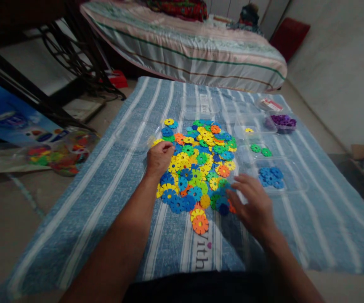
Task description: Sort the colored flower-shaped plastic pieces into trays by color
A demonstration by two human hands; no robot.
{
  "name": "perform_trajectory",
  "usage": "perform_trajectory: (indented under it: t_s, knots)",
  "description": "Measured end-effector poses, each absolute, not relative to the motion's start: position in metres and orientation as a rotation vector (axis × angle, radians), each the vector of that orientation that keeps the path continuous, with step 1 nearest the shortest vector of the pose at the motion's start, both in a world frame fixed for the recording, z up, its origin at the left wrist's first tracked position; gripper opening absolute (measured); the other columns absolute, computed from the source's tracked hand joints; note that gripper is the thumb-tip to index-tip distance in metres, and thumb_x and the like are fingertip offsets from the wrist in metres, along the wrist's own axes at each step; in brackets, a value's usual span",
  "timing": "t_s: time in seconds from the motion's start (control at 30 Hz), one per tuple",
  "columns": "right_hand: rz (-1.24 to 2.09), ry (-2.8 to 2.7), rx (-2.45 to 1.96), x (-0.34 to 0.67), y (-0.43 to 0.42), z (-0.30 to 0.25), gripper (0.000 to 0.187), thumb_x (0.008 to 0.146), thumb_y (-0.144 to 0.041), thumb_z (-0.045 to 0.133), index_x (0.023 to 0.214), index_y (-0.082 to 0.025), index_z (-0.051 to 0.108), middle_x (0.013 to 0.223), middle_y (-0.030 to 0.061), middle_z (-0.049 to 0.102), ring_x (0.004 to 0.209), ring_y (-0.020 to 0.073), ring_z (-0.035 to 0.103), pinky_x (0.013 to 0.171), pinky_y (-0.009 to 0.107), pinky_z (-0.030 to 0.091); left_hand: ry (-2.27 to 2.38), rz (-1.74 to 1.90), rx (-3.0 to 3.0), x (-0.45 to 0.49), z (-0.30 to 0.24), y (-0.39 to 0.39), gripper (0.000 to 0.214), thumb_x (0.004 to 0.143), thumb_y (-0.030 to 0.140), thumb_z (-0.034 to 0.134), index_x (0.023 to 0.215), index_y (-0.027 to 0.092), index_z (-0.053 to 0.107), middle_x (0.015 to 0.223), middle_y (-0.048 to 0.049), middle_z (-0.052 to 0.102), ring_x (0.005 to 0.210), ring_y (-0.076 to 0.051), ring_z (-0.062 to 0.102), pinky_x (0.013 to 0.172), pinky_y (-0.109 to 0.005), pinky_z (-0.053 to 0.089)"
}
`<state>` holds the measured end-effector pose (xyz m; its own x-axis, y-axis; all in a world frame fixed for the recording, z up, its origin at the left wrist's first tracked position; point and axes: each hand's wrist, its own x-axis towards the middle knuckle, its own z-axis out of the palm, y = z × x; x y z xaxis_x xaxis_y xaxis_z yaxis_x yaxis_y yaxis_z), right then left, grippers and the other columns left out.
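A heap of notched plastic flower discs (202,158) in yellow, blue, green and orange lies spread on the striped cloth. At its left edge is my left hand (160,159), thumb and fingers pinched together; what they hold, if anything, is hidden. A yellow disc (156,142) shows just behind those knuckles. Over the heap's right edge hovers my right hand (253,205), slightly blurred, its fingers apart near some blue discs (224,200). To its right, a clear plastic box (292,185) contains blue discs (270,176).
Two green discs (260,150) lie loose on the right. Behind them stand a clear box of purple pieces (283,121) and another lidded box (270,104). More clear containers (197,108) line the back. A bed (188,50) is beyond the cloth (106,202), and a treadle stand (68,50) is at left.
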<state>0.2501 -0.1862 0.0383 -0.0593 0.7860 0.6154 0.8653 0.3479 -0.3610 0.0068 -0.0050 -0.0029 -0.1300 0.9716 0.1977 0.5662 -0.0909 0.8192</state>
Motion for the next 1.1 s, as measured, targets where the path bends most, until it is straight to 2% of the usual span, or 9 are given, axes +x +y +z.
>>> perform_trajectory:
  t_s: [0.17, 0.33, 0.4, 0.67, 0.83, 1.0, 1.1]
  knots:
    - [0.089, -2.091, -1.332, 0.201, -0.187, 0.027, 0.02, 0.086, -0.029, 0.063, 0.105, -0.021, 0.065, 0.118, 0.0136, 0.064, 0.125, 0.0313, 0.051, 0.097, 0.052, 0.049, 1.709, 1.126, 1.672, 0.007, -0.003, -0.006, 0.02, 0.073, 0.032, 0.057, 0.082, 0.019, 0.069, 0.08, 0.0003, 0.073, 0.078, -0.017, 0.067, 0.076, -0.024, 0.052]
    - [0.097, -2.273, -1.375, 0.184, -0.176, 0.027, 0.04, 0.08, -0.036, 0.072, 0.114, -0.016, 0.063, 0.131, 0.0192, 0.056, 0.132, 0.0386, 0.042, 0.1, 0.058, 0.044, 1.692, 1.135, 1.659, 0.008, -0.002, -0.007, 0.019, 0.073, 0.031, 0.057, 0.082, 0.019, 0.069, 0.081, -0.0001, 0.073, 0.076, -0.016, 0.067, 0.075, -0.024, 0.052]
    - [0.108, -2.316, -1.389, 0.18, -0.174, 0.026, 0.042, 0.078, -0.034, 0.074, 0.114, -0.017, 0.063, 0.133, 0.0187, 0.055, 0.133, 0.0389, 0.041, 0.101, 0.059, 0.042, 1.681, 1.142, 1.657, 0.008, -0.003, -0.007, 0.02, 0.074, 0.032, 0.057, 0.082, 0.018, 0.069, 0.08, -0.0005, 0.073, 0.076, -0.016, 0.067, 0.075, -0.024, 0.052]
    - [0.224, -2.222, -1.393, 0.18, -0.175, 0.017, 0.022, 0.08, -0.022, 0.07, 0.101, -0.017, 0.066, 0.129, 0.0158, 0.058, 0.132, 0.0348, 0.042, 0.103, 0.055, 0.043, 1.654, 1.158, 1.649, 0.008, -0.006, -0.007, 0.023, 0.074, 0.033, 0.056, 0.084, 0.017, 0.07, 0.08, -0.0011, 0.073, 0.076, -0.016, 0.067, 0.075, -0.024, 0.052]
    - [0.275, -2.024, -1.357, 0.188, -0.176, 0.019, 0.004, 0.083, -0.018, 0.064, 0.084, -0.021, 0.067, 0.115, 0.01, 0.065, 0.126, 0.0295, 0.05, 0.101, 0.051, 0.046, 1.662, 1.157, 1.671, 0.007, -0.005, -0.006, 0.022, 0.074, 0.032, 0.056, 0.082, 0.017, 0.069, 0.08, -0.0007, 0.072, 0.075, -0.016, 0.066, 0.074, -0.024, 0.051]
    - [0.263, -1.836, -1.361, 0.215, -0.176, 0.038, 0.008, 0.087, -0.026, 0.063, 0.081, -0.022, 0.065, 0.109, 0.0092, 0.068, 0.116, 0.0259, 0.059, 0.099, 0.048, 0.048, 1.667, 1.167, 1.672, 0.007, -0.006, -0.005, 0.021, 0.073, 0.032, 0.056, 0.081, 0.018, 0.069, 0.08, -0.0005, 0.072, 0.076, -0.016, 0.066, 0.075, -0.024, 0.051]
    - [0.068, -1.71, -1.471, 0.254, -0.174, 0.052, 0.013, 0.087, -0.03, 0.064, 0.078, -0.021, 0.064, 0.105, 0.0087, 0.069, 0.11, 0.0258, 0.062, 0.097, 0.047, 0.049, 1.646, 1.185, 1.668, 0.007, -0.007, -0.005, 0.02, 0.073, 0.032, 0.057, 0.08, 0.017, 0.069, 0.078, -0.0009, 0.072, 0.074, -0.017, 0.066, 0.073, -0.024, 0.051]
